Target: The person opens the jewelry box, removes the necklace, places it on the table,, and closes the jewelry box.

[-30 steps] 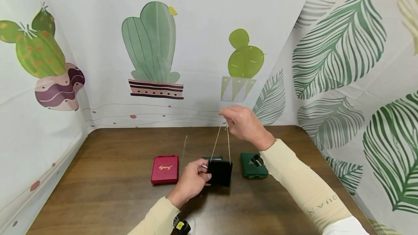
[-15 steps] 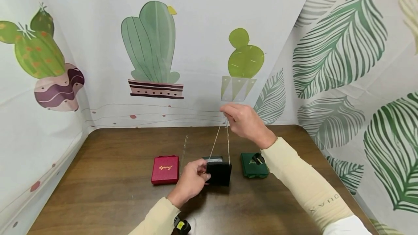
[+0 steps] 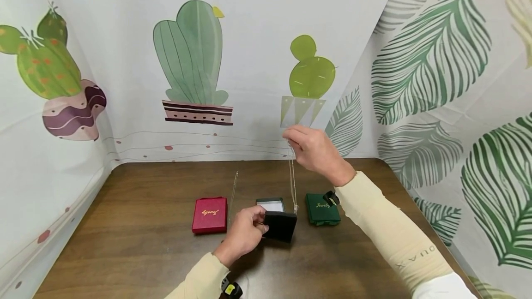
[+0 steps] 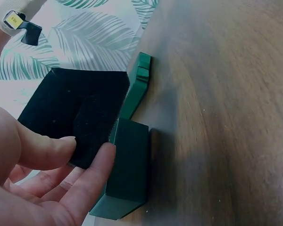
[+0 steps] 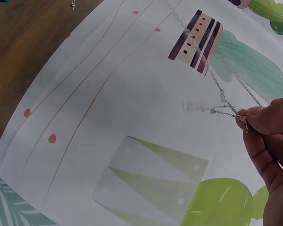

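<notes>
My left hand [image 3: 243,230] holds a thin black velvety pad [image 3: 280,226] between thumb and fingers, tilted above the table. In the left wrist view, the thumb presses on the face of the pad [image 4: 80,108]. My right hand [image 3: 313,151] is raised at the back, pinching a fine chain necklace [image 3: 293,179] near its clasp end. The necklace's two strands hang close together, with a small pendant by the pad's far right edge; whether they touch is unclear. Behind the pad stands an uncovered dark green box [image 3: 269,199] with a white inside, partly hidden.
A red jewelry box [image 3: 209,216] lies to the left, with another fine necklace [image 3: 233,193] on the table beside it. To the right is a green lid [image 3: 320,209] with gold lettering and a bow. A patterned cloth [image 3: 257,59] hangs behind the wooden table [image 3: 137,225].
The necklace's strands, spread to the pad's corners before, now hang together off it. My right hand has risen slightly. The pad has tilted and dropped a little, revealing more of the green box.
</notes>
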A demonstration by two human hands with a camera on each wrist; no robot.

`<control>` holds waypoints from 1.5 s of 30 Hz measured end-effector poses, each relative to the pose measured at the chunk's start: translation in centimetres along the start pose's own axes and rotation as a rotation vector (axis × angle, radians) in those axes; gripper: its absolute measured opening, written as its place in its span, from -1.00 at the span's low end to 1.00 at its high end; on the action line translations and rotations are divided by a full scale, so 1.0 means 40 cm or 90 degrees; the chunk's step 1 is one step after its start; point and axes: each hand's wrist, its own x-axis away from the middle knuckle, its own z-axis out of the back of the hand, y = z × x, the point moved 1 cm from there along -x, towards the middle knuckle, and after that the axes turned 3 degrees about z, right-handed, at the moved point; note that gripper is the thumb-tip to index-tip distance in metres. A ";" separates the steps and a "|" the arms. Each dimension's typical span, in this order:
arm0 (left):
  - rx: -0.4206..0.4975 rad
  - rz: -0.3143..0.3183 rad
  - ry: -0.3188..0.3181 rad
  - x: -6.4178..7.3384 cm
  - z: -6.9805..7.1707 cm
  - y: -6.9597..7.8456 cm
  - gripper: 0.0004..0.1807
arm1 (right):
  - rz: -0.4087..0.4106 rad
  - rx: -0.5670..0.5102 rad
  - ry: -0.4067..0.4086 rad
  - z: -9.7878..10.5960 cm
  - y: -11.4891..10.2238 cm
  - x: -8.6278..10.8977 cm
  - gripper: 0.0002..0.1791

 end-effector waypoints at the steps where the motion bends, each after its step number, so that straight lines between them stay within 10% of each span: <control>1: -0.003 0.000 -0.005 0.001 -0.001 0.001 -0.81 | 0.001 -0.001 -0.001 0.001 0.001 0.000 -0.77; 12: -0.009 0.004 -0.035 0.003 -0.004 0.008 -0.83 | 0.016 -0.020 0.021 0.011 0.009 -0.004 -0.72; 22: 0.268 0.112 -0.036 -0.005 0.008 0.003 -0.74 | -0.001 -0.035 -0.005 0.018 0.009 0.005 -0.72; 45: 0.321 0.151 -0.012 -0.008 0.023 -0.021 -0.47 | -0.020 -0.035 -0.084 0.043 0.000 0.043 -0.79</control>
